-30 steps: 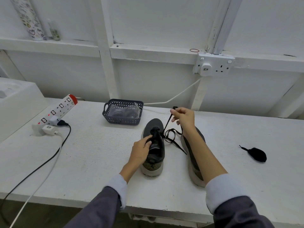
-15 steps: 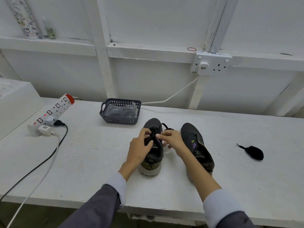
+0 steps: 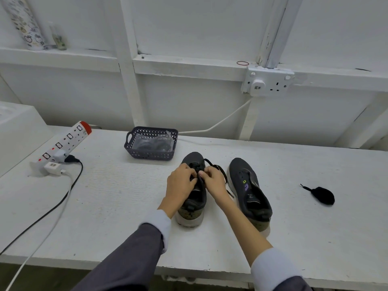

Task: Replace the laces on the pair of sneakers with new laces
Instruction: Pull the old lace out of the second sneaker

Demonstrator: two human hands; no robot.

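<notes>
Two dark grey sneakers stand side by side on the white table, toes pointing away from me. Over the left sneaker (image 3: 193, 204) both my hands meet at the eyelets. My left hand (image 3: 181, 182) grips the shoe's upper with curled fingers. My right hand (image 3: 213, 181) pinches the black lace (image 3: 218, 169), which loops out to the right of the toe. The right sneaker (image 3: 249, 192) has no lace in it. A bundled black lace (image 3: 322, 195) lies apart at the right.
A dark plastic basket (image 3: 151, 155) holding clear bags sits behind the shoes. A power strip (image 3: 63, 143) with plugs and trailing black and white cables lies at the left. A wall socket (image 3: 267, 84) is mounted behind, with a cable running down from it.
My right hand came down from holding the lace stretched up above the shoes and now meets my left hand at the left sneaker's eyelets. The slack lace has dropped beside the toe.
</notes>
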